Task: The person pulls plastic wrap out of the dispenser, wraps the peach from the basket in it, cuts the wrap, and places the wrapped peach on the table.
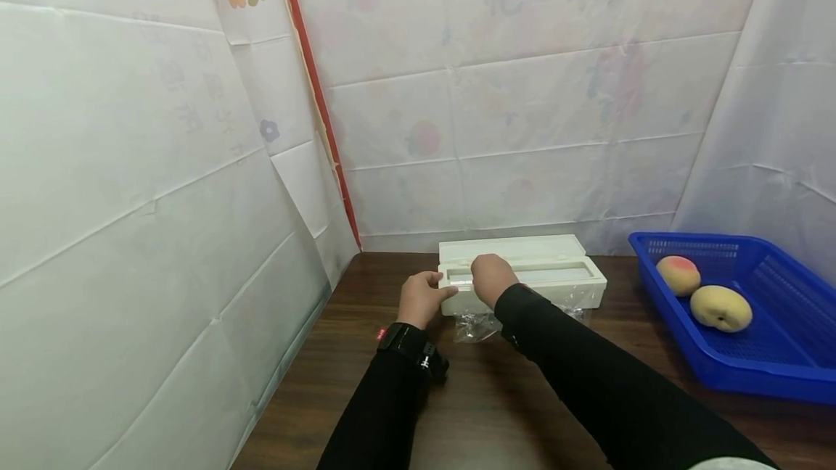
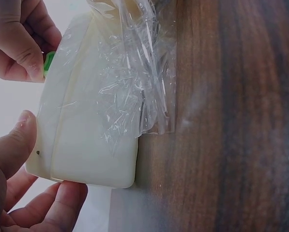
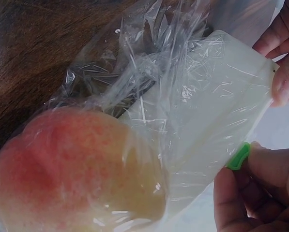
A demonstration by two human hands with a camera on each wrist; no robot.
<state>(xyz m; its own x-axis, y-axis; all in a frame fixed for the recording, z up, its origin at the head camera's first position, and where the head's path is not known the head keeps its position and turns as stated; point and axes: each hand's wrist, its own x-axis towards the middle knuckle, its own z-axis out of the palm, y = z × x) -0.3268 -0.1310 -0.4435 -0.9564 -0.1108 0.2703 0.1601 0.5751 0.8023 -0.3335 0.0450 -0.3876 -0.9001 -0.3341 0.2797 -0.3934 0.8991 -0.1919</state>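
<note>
Resting on the dark wood counter point(image 1: 366, 397), a long white box point(image 2: 86, 140) is gripped at its left end by the left hand point(image 1: 419, 299), its thumb laid on the upper edge and its fingers curled around the end. Along the same edge, just to the right, a small green slider point(image 3: 239, 156) is pinched between the thumb and forefinger of the right hand point(image 1: 491, 280), the gap between them closed down to the slider itself. Clear film point(image 3: 149, 67) is draped crumpled over the front of the box and down to the counter. By it a red-and-yellow peach point(image 3: 76, 169) is covered, set apart from the fingers of both hands; in the head view it is hidden. At the far right, two more peaches point(image 1: 721, 308) are held in a blue basket point(image 1: 771, 381), well apart from the hands.
</note>
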